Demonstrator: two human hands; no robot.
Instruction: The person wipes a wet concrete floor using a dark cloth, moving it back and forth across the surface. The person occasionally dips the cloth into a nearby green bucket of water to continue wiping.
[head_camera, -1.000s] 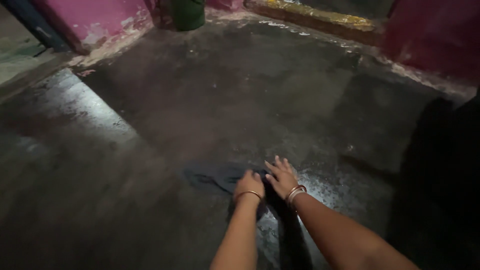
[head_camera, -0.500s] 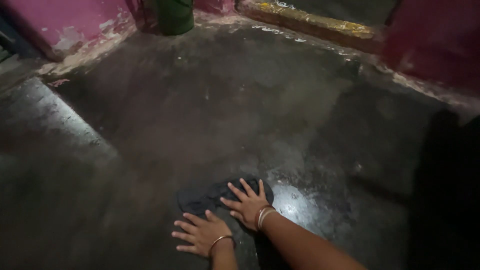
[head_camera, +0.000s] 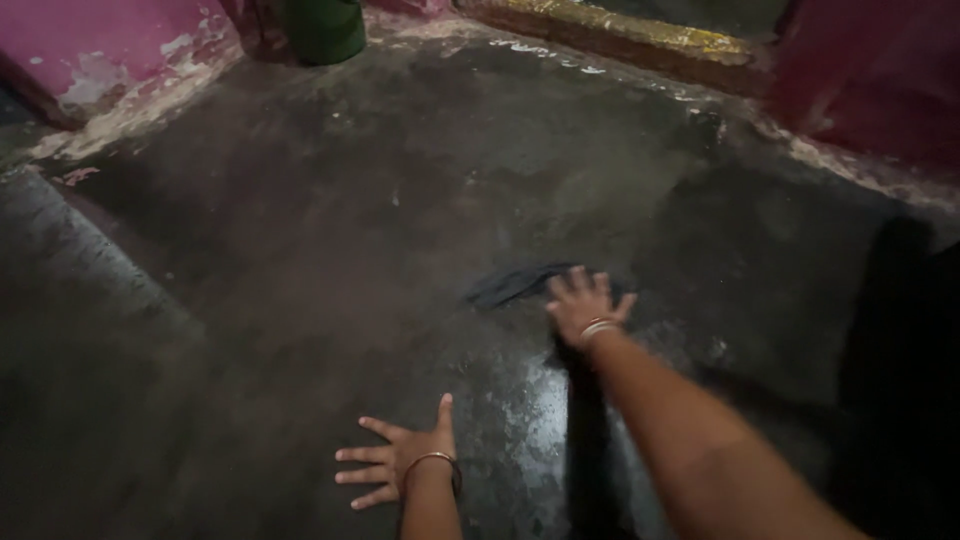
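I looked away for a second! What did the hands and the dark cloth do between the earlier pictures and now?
The right hand pushed the dark cloth forward across the wet floor, away from the person and a little to the right. The left hand let go of the cloth and now lies flat on the floor, fingers spread, close to the person. The right hand stayed pressed on the cloth; the green container stayed by the pink wall.

— What is the floor (head_camera: 330, 250) made of?
— Rough concrete, mostly matt, with a wet, glossy patch near its front edge.
— And the dark rag (head_camera: 515, 284) under the right hand (head_camera: 582, 307)?
— Soft cloth, limp and dull, no shine.
— The wrists?
— Thin metal bangles (head_camera: 598, 329), polished and glinting.
— The far-edge walls (head_camera: 120, 40)?
— Pink paint, flaking, rough plaster showing. The step (head_camera: 610, 35) has worn yellow paint.
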